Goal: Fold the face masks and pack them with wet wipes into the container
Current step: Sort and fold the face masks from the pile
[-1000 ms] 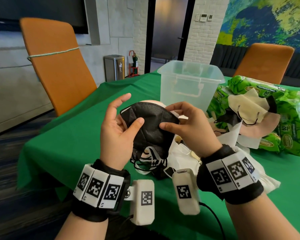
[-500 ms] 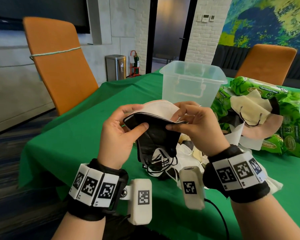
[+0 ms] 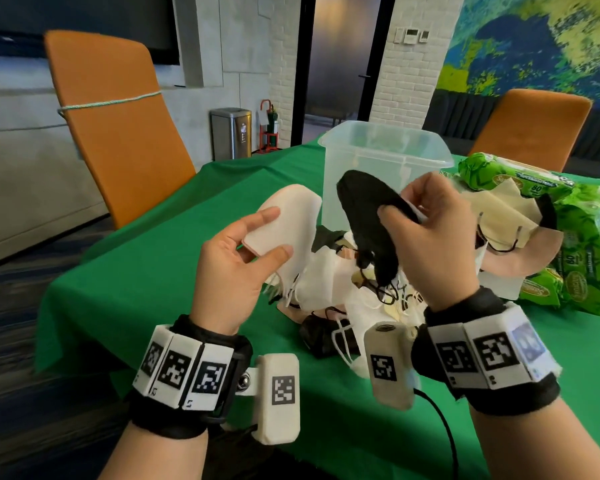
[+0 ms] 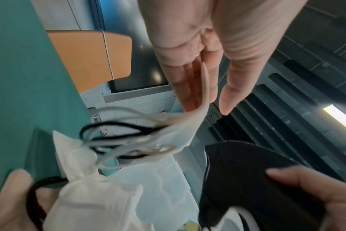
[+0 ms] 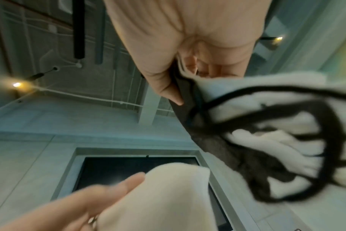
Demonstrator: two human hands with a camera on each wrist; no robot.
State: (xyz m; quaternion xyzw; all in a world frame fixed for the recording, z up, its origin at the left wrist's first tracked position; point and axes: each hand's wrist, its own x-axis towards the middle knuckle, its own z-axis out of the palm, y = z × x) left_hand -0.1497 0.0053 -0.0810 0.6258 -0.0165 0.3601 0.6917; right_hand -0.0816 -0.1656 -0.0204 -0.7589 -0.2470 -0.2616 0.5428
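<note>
My left hand [image 3: 246, 252] pinches a folded pale pink mask [image 3: 284, 223] between thumb and fingers, raised above the green table. My right hand [image 3: 426, 233] pinches a folded black mask [image 3: 364, 216], its ear loops dangling. In the left wrist view the pink mask [image 4: 188, 121] hangs from the left fingers with the black mask [image 4: 247, 179] at lower right. The right wrist view has the black mask [image 5: 213, 140] under the thumb and the pink mask [image 5: 160, 195] below. A clear plastic container [image 3: 385, 161] stands just behind both hands. Green wet wipe packs [image 3: 582, 237] lie at the right.
A heap of loose white, beige and black masks [image 3: 336, 306] lies on the green tablecloth [image 3: 146, 278] under my hands, with more beige masks [image 3: 499, 220] draped over the wipe packs. Orange chairs [image 3: 118, 126] stand at the left and far right of the table.
The two masks, held together as one stack a second ago, have been pulled apart: the left hand now holds the pink one to the left, the right hand lifts the black one rightward.
</note>
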